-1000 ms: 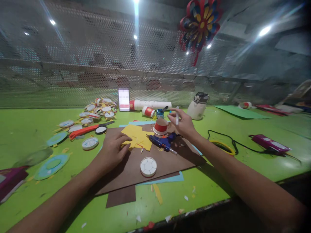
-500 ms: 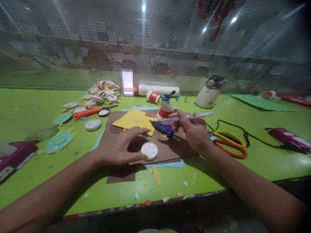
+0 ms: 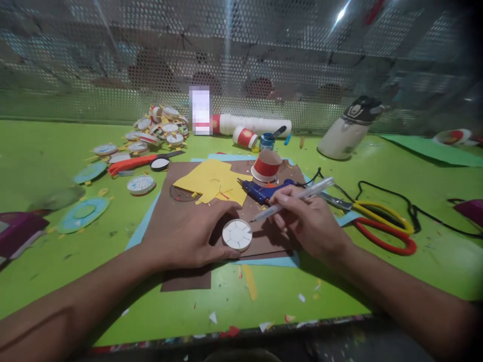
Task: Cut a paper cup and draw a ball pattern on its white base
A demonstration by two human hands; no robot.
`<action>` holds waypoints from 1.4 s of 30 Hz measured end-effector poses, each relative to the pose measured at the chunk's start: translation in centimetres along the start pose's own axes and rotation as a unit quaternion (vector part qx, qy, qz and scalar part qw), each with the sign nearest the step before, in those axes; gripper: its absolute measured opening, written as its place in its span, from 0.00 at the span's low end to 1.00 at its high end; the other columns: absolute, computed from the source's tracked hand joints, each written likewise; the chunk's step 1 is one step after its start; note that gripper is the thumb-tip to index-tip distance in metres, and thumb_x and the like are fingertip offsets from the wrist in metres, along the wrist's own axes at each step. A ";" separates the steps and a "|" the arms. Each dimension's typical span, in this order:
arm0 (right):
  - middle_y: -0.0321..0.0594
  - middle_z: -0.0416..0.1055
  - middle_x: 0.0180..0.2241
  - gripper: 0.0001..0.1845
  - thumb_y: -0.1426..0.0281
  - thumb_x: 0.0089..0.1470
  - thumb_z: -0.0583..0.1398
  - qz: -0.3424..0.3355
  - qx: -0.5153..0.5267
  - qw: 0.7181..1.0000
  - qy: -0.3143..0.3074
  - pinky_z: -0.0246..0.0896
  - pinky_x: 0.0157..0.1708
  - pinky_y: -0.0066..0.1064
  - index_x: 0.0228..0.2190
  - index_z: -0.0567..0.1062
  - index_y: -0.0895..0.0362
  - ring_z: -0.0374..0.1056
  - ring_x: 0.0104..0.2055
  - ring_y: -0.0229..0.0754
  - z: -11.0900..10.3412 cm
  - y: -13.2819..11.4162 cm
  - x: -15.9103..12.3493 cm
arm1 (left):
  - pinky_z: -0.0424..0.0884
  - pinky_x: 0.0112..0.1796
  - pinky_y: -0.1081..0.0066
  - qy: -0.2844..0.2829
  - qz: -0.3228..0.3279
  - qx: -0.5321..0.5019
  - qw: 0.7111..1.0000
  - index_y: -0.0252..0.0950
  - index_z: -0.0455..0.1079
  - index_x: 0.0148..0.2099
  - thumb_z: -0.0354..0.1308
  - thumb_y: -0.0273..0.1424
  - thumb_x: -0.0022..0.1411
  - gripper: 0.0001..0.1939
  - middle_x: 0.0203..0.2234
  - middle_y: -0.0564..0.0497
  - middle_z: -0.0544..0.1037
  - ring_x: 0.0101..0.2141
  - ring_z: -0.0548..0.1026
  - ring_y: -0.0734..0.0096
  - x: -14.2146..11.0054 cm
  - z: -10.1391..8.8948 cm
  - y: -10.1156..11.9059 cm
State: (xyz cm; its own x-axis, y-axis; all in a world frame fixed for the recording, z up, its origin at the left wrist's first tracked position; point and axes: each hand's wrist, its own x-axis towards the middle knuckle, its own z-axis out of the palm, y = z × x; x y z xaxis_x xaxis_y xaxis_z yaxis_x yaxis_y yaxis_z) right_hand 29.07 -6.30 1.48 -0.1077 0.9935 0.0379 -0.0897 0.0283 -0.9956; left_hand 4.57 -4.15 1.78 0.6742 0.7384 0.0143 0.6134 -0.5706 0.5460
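A round white disc (image 3: 237, 235) with black lines like a football pattern lies on the brown sheet (image 3: 181, 173). My left hand (image 3: 199, 229) curls round its left side, thumb at the near edge and fingers at the far edge. In my right hand (image 3: 305, 216) is a pen (image 3: 302, 196), its tip pointing down beside the disc's right edge. Just beyond my hands lie a blue hot glue gun (image 3: 256, 191) and a yellow paper piece (image 3: 209, 178). A red and white paper cup (image 3: 267, 166) stands upside down behind the glue gun.
Scissors with red and yellow handles (image 3: 385, 244) lie right of my right hand, near a black cord. An orange-handled cutter (image 3: 132, 163) and a pile of decorated discs (image 3: 166, 128) are at left. A flask (image 3: 349, 130) stands at back right. Paper scraps litter the front edge.
My right hand has come from near the cup with the pen and lowered its tip beside the disc. My left hand has moved from the yellow paper to the disc. The view has tilted down.
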 end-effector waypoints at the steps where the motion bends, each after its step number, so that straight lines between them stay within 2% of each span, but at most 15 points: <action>1: 0.30 0.69 0.18 0.10 0.61 0.60 0.62 0.014 0.009 1.000 -0.008 0.56 0.20 0.24 0.30 0.73 0.54 0.61 0.19 0.33 0.2 0.0 -0.2 | 0.70 0.47 0.54 0.000 -0.003 -0.005 1.000 0.41 0.61 0.59 0.63 0.46 0.58 0.30 0.52 0.44 0.74 0.49 0.72 0.52 0.0 0.1 0.0; 6: 0.32 0.73 0.22 0.07 0.63 0.59 0.62 0.049 0.039 0.997 -0.035 0.63 0.23 0.25 0.34 0.74 0.53 0.66 0.22 0.35 0.7 -0.2 -0.6 | 0.70 0.47 0.54 -0.002 -0.011 -0.027 1.000 0.41 0.61 0.59 0.63 0.43 0.58 0.29 0.52 0.45 0.73 0.49 0.72 0.53 0.0 0.3 0.0; 9: 0.33 0.74 0.24 0.07 0.63 0.59 0.62 0.050 0.038 0.997 -0.034 0.62 0.23 0.24 0.35 0.75 0.53 0.68 0.25 0.35 0.5 -0.2 -0.5 | 0.70 0.48 0.55 0.003 -0.009 -0.019 1.000 0.42 0.60 0.59 0.64 0.43 0.58 0.30 0.53 0.46 0.74 0.50 0.72 0.54 0.0 0.4 0.0; 13: 0.33 0.74 0.26 0.06 0.64 0.58 0.64 0.026 0.003 0.999 -0.025 0.65 0.29 0.25 0.35 0.76 0.53 0.69 0.29 0.35 0.2 0.0 -0.1 | 0.69 0.51 0.54 0.014 -0.007 -0.024 1.000 0.43 0.59 0.61 0.65 0.43 0.58 0.33 0.56 0.46 0.73 0.53 0.71 0.54 0.0 0.5 -0.2; 20: 0.27 0.63 0.15 0.12 0.61 0.60 0.63 -0.010 -0.056 0.998 -0.006 0.48 0.15 0.22 0.29 0.72 0.54 0.54 0.17 0.31 0.2 0.5 -0.4 | 0.70 0.49 0.55 0.011 -0.025 0.003 1.000 0.45 0.58 0.62 0.66 0.44 0.57 0.34 0.55 0.47 0.73 0.51 0.72 0.54 -0.1 0.7 -0.4; 25: 0.27 0.66 0.16 0.13 0.59 0.60 0.62 0.008 -0.077 0.997 -0.014 0.51 0.14 0.22 0.31 0.71 0.54 0.57 0.17 0.32 0.6 0.2 -0.6 | 0.71 0.49 0.56 0.018 -0.018 0.000 1.000 0.46 0.58 0.62 0.65 0.43 0.57 0.34 0.55 0.48 0.74 0.51 0.73 0.55 -0.1 0.7 -0.5; 30: 0.29 0.69 0.20 0.11 0.60 0.59 0.63 0.016 -0.067 0.998 -0.012 0.53 0.17 0.22 0.33 0.72 0.54 0.60 0.20 0.31 0.4 0.0 -0.6 | 0.71 0.51 0.54 0.019 -0.025 -0.013 0.999 0.50 0.52 0.67 0.65 0.43 0.57 0.40 0.57 0.49 0.73 0.54 0.72 0.54 -0.3 0.8 -0.6; 33: 0.30 0.70 0.22 0.12 0.58 0.59 0.64 0.000 -0.055 0.998 0.017 0.56 0.20 0.23 0.32 0.73 0.53 0.62 0.22 0.32 -0.1 -0.1 -0.3 | 0.70 0.52 0.54 0.017 -0.034 -0.020 0.999 0.50 0.52 0.67 0.65 0.44 0.57 0.40 0.58 0.49 0.72 0.55 0.71 0.53 -0.5 0.9 -0.7; 36: 0.31 0.72 0.23 0.15 0.55 0.58 0.64 -0.052 -0.039 0.994 0.083 0.62 0.24 0.24 0.34 0.75 0.54 0.65 0.25 0.33 -0.7 -0.7 0.6 | 0.71 0.52 0.53 0.023 -0.025 -0.015 0.999 0.51 0.55 0.64 0.67 0.45 0.54 0.39 0.57 0.49 0.72 0.55 0.72 0.52 -0.6 0.9 -0.9; 39: 0.34 0.75 0.25 0.20 0.51 0.57 0.63 -0.107 -0.003 0.985 0.134 0.69 0.30 0.29 0.38 0.76 0.54 0.69 0.27 0.36 -1.4 -1.5 1.4 | 0.72 0.52 0.53 0.063 0.003 -0.030 0.998 0.49 0.59 0.62 0.67 0.44 0.55 0.35 0.56 0.49 0.74 0.53 0.73 0.53 -0.7 0.5 -0.8; 41: 0.36 0.78 0.27 0.21 0.51 0.58 0.62 -0.131 0.004 0.980 0.147 0.71 0.32 0.31 0.41 0.76 0.54 0.71 0.28 0.37 -1.7 -1.8 1.8 | 0.75 0.47 0.56 0.135 0.005 -0.060 0.989 0.47 0.64 0.57 0.62 0.42 0.61 0.24 0.50 0.49 0.77 0.47 0.77 0.57 -0.7 -0.1 -0.7; 42: 0.37 0.78 0.28 0.20 0.51 0.58 0.62 -0.139 0.003 0.979 0.151 0.71 0.32 0.32 0.42 0.75 0.54 0.72 0.28 0.38 -1.8 -1.9 1.8 | 0.76 0.43 0.59 0.192 -0.007 -0.078 0.978 0.45 0.67 0.53 0.59 0.41 0.63 0.18 0.46 0.49 0.78 0.43 0.78 0.60 -0.6 -0.4 -0.8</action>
State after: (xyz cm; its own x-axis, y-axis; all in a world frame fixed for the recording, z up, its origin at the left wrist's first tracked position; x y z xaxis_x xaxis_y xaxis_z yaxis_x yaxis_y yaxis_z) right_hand 30.81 -4.35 3.29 0.2201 0.9347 0.2790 -0.0803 0.3024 -0.9498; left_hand 3.53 -3.97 1.73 0.4436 0.8432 0.3037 0.5309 -0.5202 0.6690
